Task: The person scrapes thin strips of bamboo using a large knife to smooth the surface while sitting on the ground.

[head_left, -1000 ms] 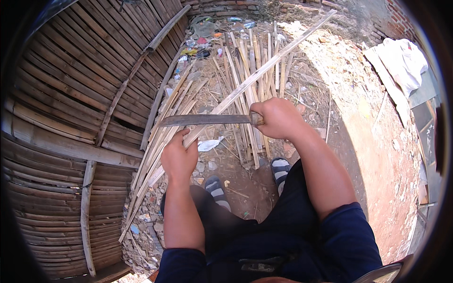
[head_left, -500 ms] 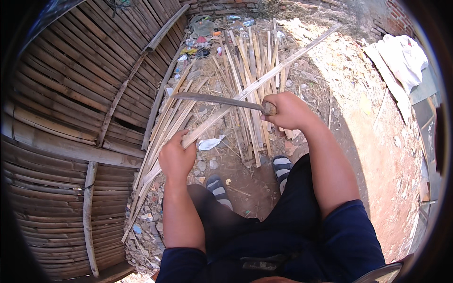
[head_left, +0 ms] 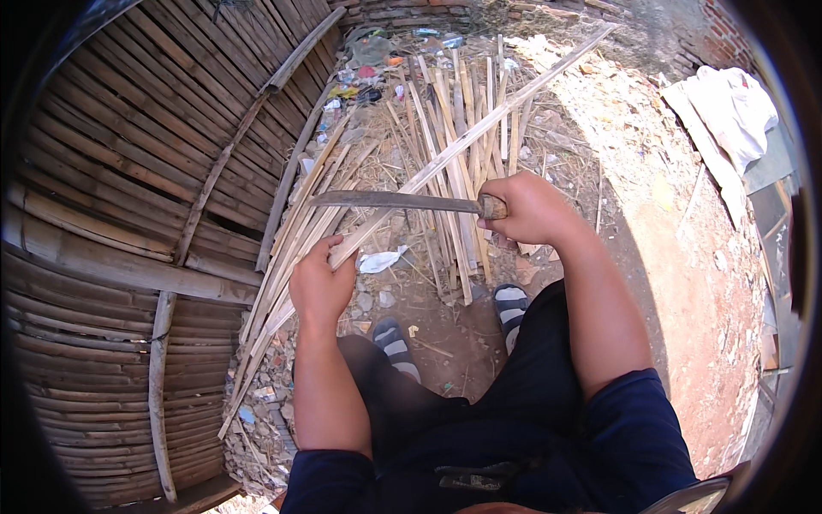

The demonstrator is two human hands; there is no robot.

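Observation:
A long pale wooden strip slants from lower left to upper right in front of me. My left hand is closed round it near its lower end. In my right hand I grip the short wooden handle of a machete. Its dark, slightly curved blade points left and crosses the strip a little beyond my left hand. Whether the edge is biting into the wood cannot be made out. Beneath the strip, many loose wooden strips lie fanned on the ground, their near ends close to my feet.
A bamboo slat wall rises on the left, with more strips lying along its foot. Rubble and plastic litter cover the ground ahead. A brick wall stands at the back. At the right, white cloth lies over boards.
My right hand has moved the machete slightly down along the strip, toward my left hand. The strip's far end has risen a little; my left hand has barely moved.

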